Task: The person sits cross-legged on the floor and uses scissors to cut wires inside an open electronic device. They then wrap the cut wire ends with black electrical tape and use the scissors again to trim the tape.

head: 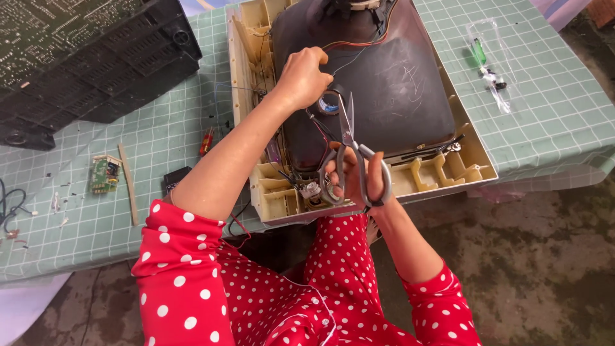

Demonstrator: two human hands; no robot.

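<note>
Snipping pose: grey-handled scissors (351,150) point away, blades slightly parted at a thin wire (349,62) on the back of a dark picture tube (391,90). Right hand (353,179) has fingers through the loops, closed around them. Left hand (302,77) pinches the wire taut, just far of the blade tips. Tube sits face down in a beige plastic frame (464,168) on a green checked tablecloth (551,109). Far left: black casing (96,64). Near left: small green circuit board (104,174).

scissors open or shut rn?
Nearly shut. The scissors in the right hand show blades lying together up to the tip near the wire held by the left hand; handle loops sit slightly apart.
</note>
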